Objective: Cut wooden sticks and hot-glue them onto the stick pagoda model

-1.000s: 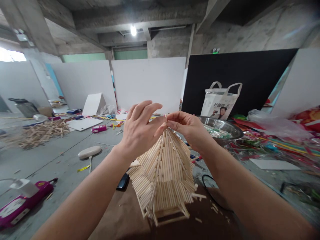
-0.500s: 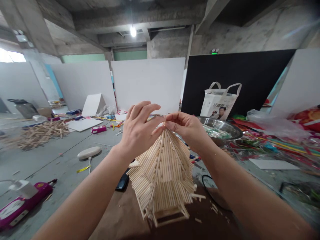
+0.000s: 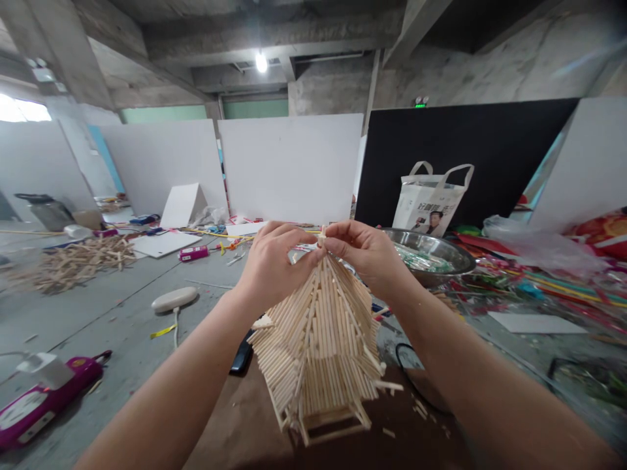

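Note:
A small building model [image 3: 323, 346] made of pale wooden sticks stands in front of me, its tiered roof rising to a point. At the peak is a small wooden finial [image 3: 322, 236]. My left hand [image 3: 274, 261] pinches it from the left with thumb and fingertips. From the right, my right hand [image 3: 360, 248] closes thumb and forefinger on the same piece. A few loose stick pieces [image 3: 389, 386] lie by the model's lower right edge. My hands partly cover the upper roof.
On the left are a purple power strip [image 3: 49, 398], a white oval device [image 3: 175, 299] and a heap of sticks [image 3: 81, 261]. A metal bowl [image 3: 458, 258] and a white bag [image 3: 431, 202] stand at the right rear. A dark phone-like object [image 3: 241, 356] lies left of the model.
My left hand has lowered slightly, and its raised fingers have closed in on the finial. My right hand stays at the peak. The model has not moved.

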Demonstrator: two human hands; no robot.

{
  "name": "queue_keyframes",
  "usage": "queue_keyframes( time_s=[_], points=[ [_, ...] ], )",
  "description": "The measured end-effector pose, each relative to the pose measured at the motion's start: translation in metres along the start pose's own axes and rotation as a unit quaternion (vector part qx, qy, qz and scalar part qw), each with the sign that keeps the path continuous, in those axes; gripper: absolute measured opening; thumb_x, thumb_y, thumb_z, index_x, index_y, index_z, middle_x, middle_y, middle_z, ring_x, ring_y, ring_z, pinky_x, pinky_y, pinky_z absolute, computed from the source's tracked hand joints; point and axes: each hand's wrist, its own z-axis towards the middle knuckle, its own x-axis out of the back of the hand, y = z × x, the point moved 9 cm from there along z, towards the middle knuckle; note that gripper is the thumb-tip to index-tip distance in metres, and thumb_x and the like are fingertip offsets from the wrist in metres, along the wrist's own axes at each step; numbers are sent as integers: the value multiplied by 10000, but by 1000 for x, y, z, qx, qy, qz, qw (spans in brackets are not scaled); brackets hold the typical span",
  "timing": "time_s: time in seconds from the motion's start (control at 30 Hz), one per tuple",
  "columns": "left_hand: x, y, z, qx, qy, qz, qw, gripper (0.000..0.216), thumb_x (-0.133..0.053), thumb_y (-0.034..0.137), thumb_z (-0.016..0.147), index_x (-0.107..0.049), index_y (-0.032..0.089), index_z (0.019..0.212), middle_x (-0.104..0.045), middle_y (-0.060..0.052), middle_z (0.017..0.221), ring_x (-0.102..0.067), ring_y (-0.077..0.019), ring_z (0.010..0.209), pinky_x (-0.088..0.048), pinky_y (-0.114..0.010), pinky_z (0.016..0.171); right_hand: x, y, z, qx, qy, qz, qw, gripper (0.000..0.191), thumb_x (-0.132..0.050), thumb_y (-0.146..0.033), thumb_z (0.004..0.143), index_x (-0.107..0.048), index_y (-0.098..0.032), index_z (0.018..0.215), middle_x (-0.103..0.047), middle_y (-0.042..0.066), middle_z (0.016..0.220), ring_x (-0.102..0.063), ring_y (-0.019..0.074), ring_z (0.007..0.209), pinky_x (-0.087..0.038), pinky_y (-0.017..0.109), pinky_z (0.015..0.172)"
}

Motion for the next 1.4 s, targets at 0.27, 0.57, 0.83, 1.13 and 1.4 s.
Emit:
queue_keyframes(
  time_s=[0.27,0.57,0.83,1.13,1.4],
  points=[
    [-4,-5,0,18,-3,-29,999,130,-570,309,703,-620,194,736,-649,-8,729,-546,-145,760,-394,-335,762,0,2,0,-2,-9,5,1000,123,-621,-231,654,-566,-168,744,-573,-27,711,-515,71,660,-405,234,660],
    [-1,-1,1,-2,7,-13,1000,127,-575,315,701,-626,206,741,-653,-5,735,-545,-148,765,-395,-337,743,-1,3,0,-4,-8,11,1000,131,-623,-236,651,-562,-168,745,-572,-21,725,-513,75,671,-401,236,665],
    [0,-1,1,-1,10,-14,1000,99,-587,281,693,-634,206,737,-654,-5,727,-548,-146,768,-398,-336,746,-1,4,1,-8,-12,20,1000,126,-625,-229,651,-557,-165,736,-557,-32,706,-504,65,660,-398,223,658],
    [0,-3,2,0,7,-5,1000,127,-562,309,715,-648,221,742,-657,-13,732,-548,-152,766,-393,-336,737,-2,0,0,5,-31,1,1000,139,-601,-228,675,-559,-180,799,-583,-29,731,-525,76,691,-406,245,690],
    [1,-1,4,2,11,8,1000,120,-562,312,714,-648,227,720,-656,4,701,-551,-145,746,-383,-331,734,-3,-3,2,28,-27,-7,999,74,-578,-227,695,-575,-180,751,-580,-39,692,-513,66,659,-402,245,685]
  ],
)
